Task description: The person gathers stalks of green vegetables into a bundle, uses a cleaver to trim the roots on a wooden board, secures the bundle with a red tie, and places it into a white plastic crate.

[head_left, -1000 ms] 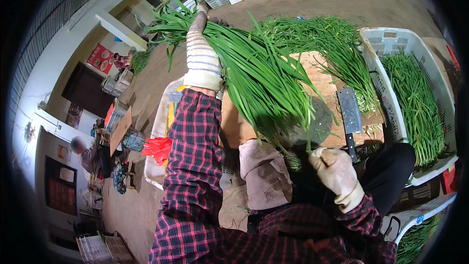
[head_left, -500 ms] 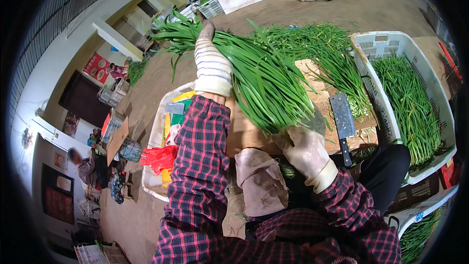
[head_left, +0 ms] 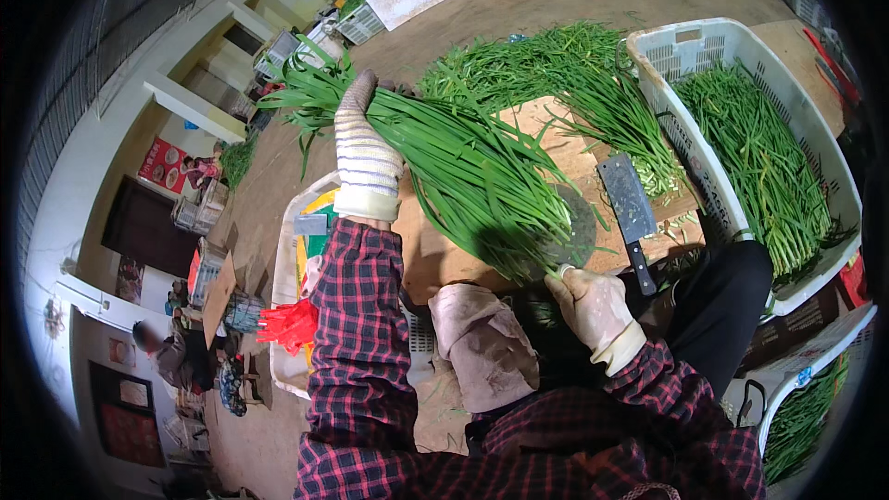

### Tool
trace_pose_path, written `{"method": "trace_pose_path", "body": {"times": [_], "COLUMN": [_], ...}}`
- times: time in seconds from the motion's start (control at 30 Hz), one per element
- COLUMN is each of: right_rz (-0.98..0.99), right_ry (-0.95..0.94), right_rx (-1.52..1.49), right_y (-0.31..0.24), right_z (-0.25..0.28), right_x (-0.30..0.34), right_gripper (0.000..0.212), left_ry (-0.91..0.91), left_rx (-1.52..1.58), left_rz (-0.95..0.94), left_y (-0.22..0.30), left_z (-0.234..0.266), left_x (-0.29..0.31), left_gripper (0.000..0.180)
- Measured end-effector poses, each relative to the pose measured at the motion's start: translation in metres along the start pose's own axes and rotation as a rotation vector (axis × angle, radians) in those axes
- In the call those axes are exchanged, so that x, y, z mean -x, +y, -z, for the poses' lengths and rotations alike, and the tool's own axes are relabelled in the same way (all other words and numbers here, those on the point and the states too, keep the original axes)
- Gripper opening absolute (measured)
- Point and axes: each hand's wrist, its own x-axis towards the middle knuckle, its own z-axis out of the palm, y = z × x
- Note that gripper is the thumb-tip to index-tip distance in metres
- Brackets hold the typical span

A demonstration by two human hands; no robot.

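My left hand (head_left: 369, 143), in a striped knit glove with darkened fingers, is closed round the leafy part of a thick bunch of garlic chives (head_left: 468, 181). The bunch slants over the wooden board (head_left: 428, 255), its stem ends toward my right hand. Gloved in off-white, my right hand (head_left: 593, 307) pinches a pale stalk end at the bunch's lower edge; how many stalks it grips is hidden. A cleaver (head_left: 627, 204) with a black handle lies on the board, right of a round grey disc (head_left: 572, 230). Beyond it rests a smaller pile of chives (head_left: 616, 120).
A loose heap of chives (head_left: 546, 57) spreads behind the board. On the right stands a white crate (head_left: 656, 83) filled with chives, with another crate (head_left: 815, 366) below it. Left of my arm is a white tub (head_left: 287, 264) with a red plastic bag (head_left: 289, 324). A cloth (head_left: 486, 347) covers my knee.
My right hand has moved slightly down and away from the stem ends, its fingers now pinching at the bunch's edge. The left hand still holds the bunch. The whole view has shifted a little.
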Motion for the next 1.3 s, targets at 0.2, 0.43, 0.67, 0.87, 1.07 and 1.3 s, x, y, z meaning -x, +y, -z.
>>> {"method": "trace_pose_path", "body": {"times": [0.2, 0.43, 0.67, 0.87, 1.07, 1.3], "right_rz": [-0.069, -0.236, -0.336, -0.375, -0.428, -0.573], "right_ry": [0.060, -0.029, -0.049, 0.106, -0.005, -0.148], "right_rx": [0.012, -0.067, -0.431, -0.826, -1.494, -0.983], "right_y": [0.018, 0.048, 0.031, 0.030, 0.021, 0.073], "right_z": [-0.013, 0.009, 0.000, 0.001, 0.060, 0.078], "right_x": [0.006, -0.009, -0.069, -0.057, -0.054, 0.033], "right_gripper": [0.021, 0.021, 0.029, 0.016, 0.015, 0.019], "left_ry": [-0.010, 0.074, -0.075, -0.097, -0.080, -0.035], "left_rx": [0.004, 0.043, 0.062, 0.116, 0.143, 0.175], "left_rz": [0.015, 0.019, 0.056, 0.026, -0.017, -0.040], "left_y": [-0.004, -0.002, 0.004, 0.024, 0.031, 0.031], "left_z": [0.019, 0.023, 0.019, 0.020, 0.043, 0.045], "left_x": [-0.012, 0.002, 0.013, 0.030, 0.024, 0.021], "left_gripper": [0.023, 0.018, 0.017, 0.014, 0.017, 0.021]}}
